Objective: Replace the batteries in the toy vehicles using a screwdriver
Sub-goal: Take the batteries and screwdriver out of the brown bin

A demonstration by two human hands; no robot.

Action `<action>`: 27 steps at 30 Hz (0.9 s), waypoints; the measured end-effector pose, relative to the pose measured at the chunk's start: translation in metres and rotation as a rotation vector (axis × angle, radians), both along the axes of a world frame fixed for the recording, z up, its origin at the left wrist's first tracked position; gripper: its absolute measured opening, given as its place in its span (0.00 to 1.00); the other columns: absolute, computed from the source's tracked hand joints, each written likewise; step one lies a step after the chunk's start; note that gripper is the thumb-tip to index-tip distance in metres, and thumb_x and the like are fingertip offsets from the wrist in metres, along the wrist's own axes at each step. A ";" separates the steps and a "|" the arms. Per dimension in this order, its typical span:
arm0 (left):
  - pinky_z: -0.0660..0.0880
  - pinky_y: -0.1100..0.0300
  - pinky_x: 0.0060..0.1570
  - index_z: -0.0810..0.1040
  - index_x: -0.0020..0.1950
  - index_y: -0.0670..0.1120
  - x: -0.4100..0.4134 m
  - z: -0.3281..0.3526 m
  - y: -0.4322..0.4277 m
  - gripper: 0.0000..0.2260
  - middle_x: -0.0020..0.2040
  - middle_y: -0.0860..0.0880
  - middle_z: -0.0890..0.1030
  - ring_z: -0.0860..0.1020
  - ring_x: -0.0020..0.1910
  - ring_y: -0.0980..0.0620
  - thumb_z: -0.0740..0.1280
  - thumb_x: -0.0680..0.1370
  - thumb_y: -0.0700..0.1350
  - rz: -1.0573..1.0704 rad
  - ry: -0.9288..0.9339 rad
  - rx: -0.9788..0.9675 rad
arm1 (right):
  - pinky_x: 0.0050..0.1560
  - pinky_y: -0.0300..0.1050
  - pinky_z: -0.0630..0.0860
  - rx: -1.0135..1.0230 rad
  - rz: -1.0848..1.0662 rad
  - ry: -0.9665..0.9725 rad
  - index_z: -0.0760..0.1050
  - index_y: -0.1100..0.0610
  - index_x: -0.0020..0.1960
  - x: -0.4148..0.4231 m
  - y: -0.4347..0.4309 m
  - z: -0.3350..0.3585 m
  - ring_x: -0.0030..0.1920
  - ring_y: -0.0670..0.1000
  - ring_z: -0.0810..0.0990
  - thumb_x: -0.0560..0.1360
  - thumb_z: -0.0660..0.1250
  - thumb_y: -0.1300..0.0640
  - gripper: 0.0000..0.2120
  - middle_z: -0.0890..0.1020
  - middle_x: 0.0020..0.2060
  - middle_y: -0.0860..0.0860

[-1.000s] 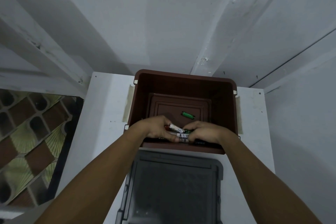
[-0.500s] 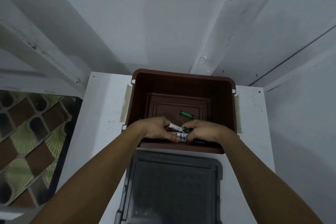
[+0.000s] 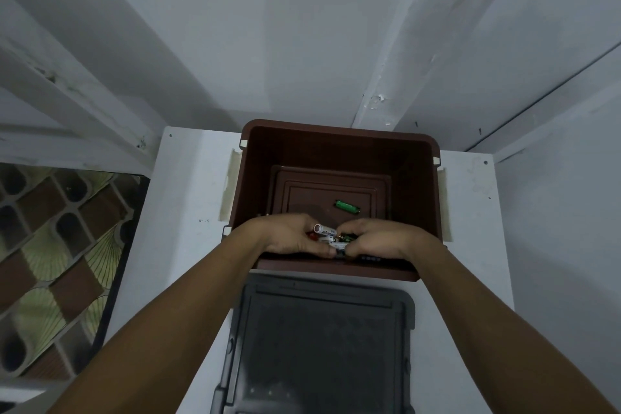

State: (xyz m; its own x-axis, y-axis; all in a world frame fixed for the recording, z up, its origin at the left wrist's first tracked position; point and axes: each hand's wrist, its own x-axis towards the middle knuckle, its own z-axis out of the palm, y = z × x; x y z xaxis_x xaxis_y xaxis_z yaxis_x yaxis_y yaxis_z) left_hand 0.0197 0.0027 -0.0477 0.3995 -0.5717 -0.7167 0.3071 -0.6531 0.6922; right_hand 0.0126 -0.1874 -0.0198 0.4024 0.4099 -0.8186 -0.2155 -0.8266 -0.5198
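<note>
Both hands reach into a brown plastic bin (image 3: pixel 339 139) on a white table. My left hand (image 3: pixel 287 233) holds several white and red batteries (image 3: pixel 325 230) in its curled fingers. My right hand (image 3: pixel 378 239) curls round more batteries, one green (image 3: pixel 346 238). The two hands meet at the bin's near wall. A loose green battery (image 3: pixel 347 206) lies on the bin floor behind them. No toy vehicle or screwdriver shows.
A dark grey tray (image 3: pixel 322 346) lies on the white table (image 3: pixel 188 228) just in front of the bin. White walls close in behind and to the right. A patterned tiled floor (image 3: pixel 50 245) is at the left, below the table edge.
The hands have stayed at the bin's near wall and drawn slightly closer. The white battery in the left hand has tipped a little more upright.
</note>
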 end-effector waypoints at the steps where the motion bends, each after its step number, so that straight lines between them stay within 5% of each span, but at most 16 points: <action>1: 0.72 0.59 0.55 0.82 0.54 0.47 0.000 0.000 0.000 0.10 0.50 0.49 0.84 0.78 0.48 0.55 0.71 0.76 0.51 -0.003 0.004 0.006 | 0.57 0.48 0.71 -0.003 -0.001 0.001 0.75 0.48 0.55 0.000 0.000 0.000 0.56 0.52 0.75 0.75 0.65 0.59 0.10 0.77 0.54 0.51; 7: 0.71 0.63 0.53 0.81 0.54 0.47 0.001 0.003 0.000 0.09 0.48 0.53 0.83 0.77 0.47 0.57 0.70 0.77 0.50 -0.022 0.007 -0.006 | 0.56 0.47 0.72 -0.014 0.000 0.019 0.76 0.53 0.60 0.000 0.002 0.001 0.57 0.53 0.76 0.76 0.64 0.59 0.13 0.78 0.57 0.52; 10: 0.72 0.59 0.60 0.80 0.59 0.46 0.001 0.004 0.000 0.15 0.53 0.51 0.83 0.79 0.53 0.53 0.71 0.76 0.52 -0.042 -0.040 0.019 | 0.58 0.52 0.73 -0.034 0.001 0.001 0.77 0.56 0.60 0.000 0.003 0.001 0.58 0.56 0.77 0.76 0.63 0.59 0.14 0.79 0.57 0.54; 14: 0.71 0.50 0.66 0.78 0.64 0.46 0.001 0.001 -0.001 0.22 0.58 0.48 0.82 0.79 0.59 0.49 0.71 0.75 0.56 -0.076 -0.079 0.060 | 0.51 0.39 0.69 -0.052 0.023 -0.017 0.72 0.54 0.70 0.000 0.004 0.003 0.61 0.48 0.72 0.77 0.63 0.57 0.21 0.74 0.65 0.49; 18: 0.72 0.51 0.64 0.78 0.63 0.45 0.002 0.003 -0.002 0.21 0.58 0.45 0.82 0.78 0.59 0.47 0.70 0.76 0.56 -0.110 -0.095 0.085 | 0.58 0.38 0.64 -0.045 0.013 -0.028 0.68 0.52 0.72 -0.002 0.002 0.006 0.65 0.47 0.68 0.78 0.64 0.56 0.23 0.69 0.65 0.42; 24: 0.71 0.57 0.60 0.80 0.58 0.47 0.002 0.008 -0.003 0.15 0.52 0.51 0.82 0.78 0.54 0.51 0.70 0.76 0.54 -0.098 -0.053 0.070 | 0.62 0.42 0.65 -0.040 0.003 -0.011 0.69 0.50 0.71 -0.001 0.004 0.011 0.67 0.49 0.69 0.78 0.64 0.55 0.22 0.71 0.68 0.48; 27: 0.71 0.57 0.63 0.79 0.62 0.46 0.002 0.010 -0.005 0.18 0.57 0.49 0.82 0.78 0.58 0.51 0.68 0.77 0.55 -0.106 -0.024 0.091 | 0.64 0.42 0.64 -0.039 -0.024 0.008 0.68 0.52 0.73 -0.001 0.002 0.013 0.69 0.50 0.67 0.78 0.64 0.55 0.23 0.69 0.70 0.51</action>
